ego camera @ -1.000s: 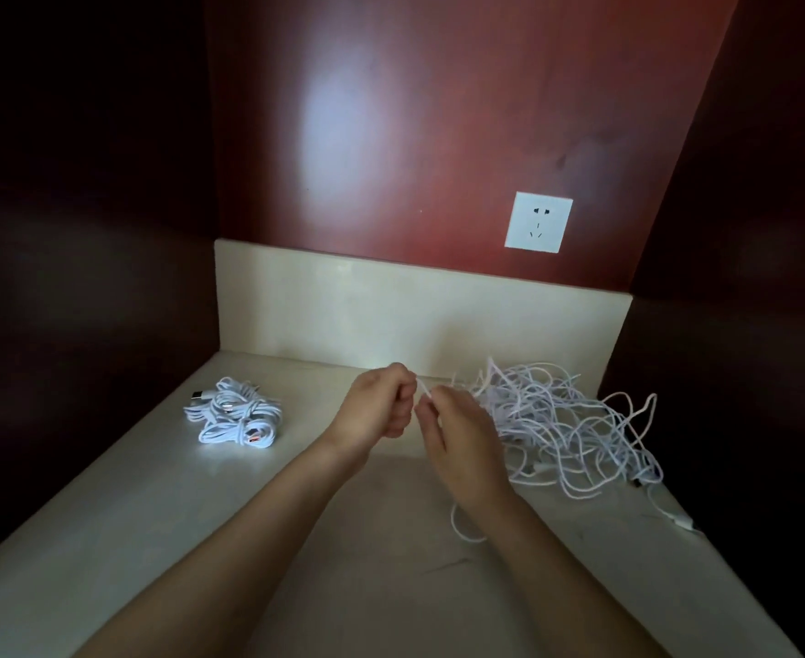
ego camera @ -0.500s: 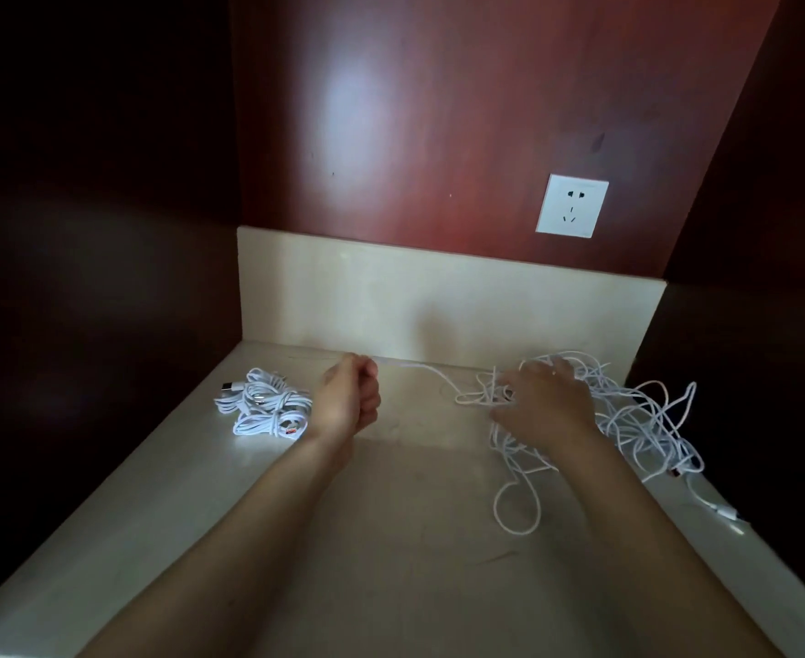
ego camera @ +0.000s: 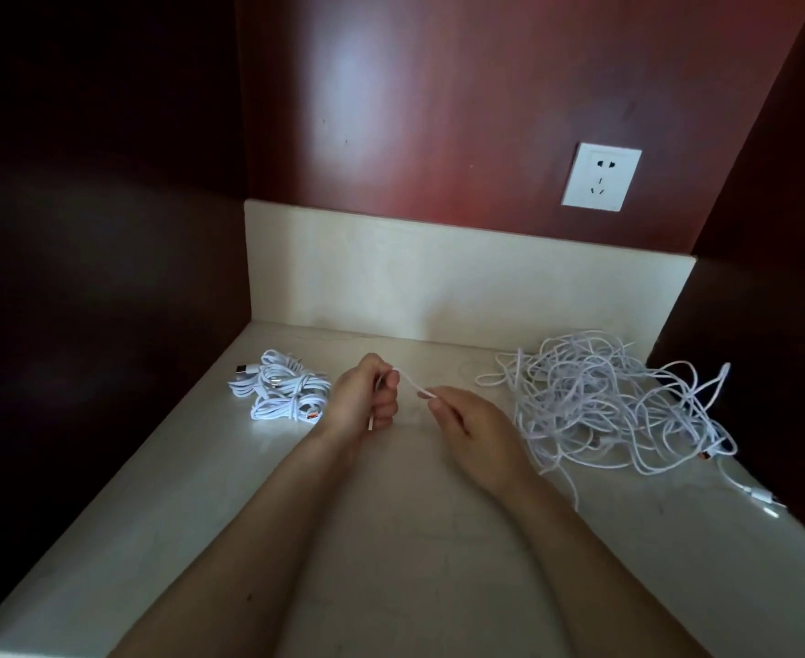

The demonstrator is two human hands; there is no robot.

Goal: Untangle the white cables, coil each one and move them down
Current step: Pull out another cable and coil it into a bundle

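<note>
A pale stone countertop [ego camera: 391,539] set in a dark red wooden alcove was viewed from above, with two bare forearms reaching in. Near the rear left corner, a small heap of coiled cables [ego camera: 281,389] was laid, each wound into a tight white bundle; their number could not be told. On the right, near the backsplash [ego camera: 438,277], a large tangle of white cables [ego camera: 604,401] was spread loosely, with a plug end [ego camera: 761,498] trailed out toward the front right. Between the two heaps, a single cable strand [ego camera: 412,383] was stretched from one hand to the other. It was gripped by the curled fingers of the left hand [ego camera: 364,401], with a short end shown below the fist, and was pinched by the thumb and fingertips of the right hand [ego camera: 471,429]. Its course beyond the right hand was hidden. The task was judged to be far from finished: a few cables had been coiled, one was in hand, and most were left knotted together.
</note>
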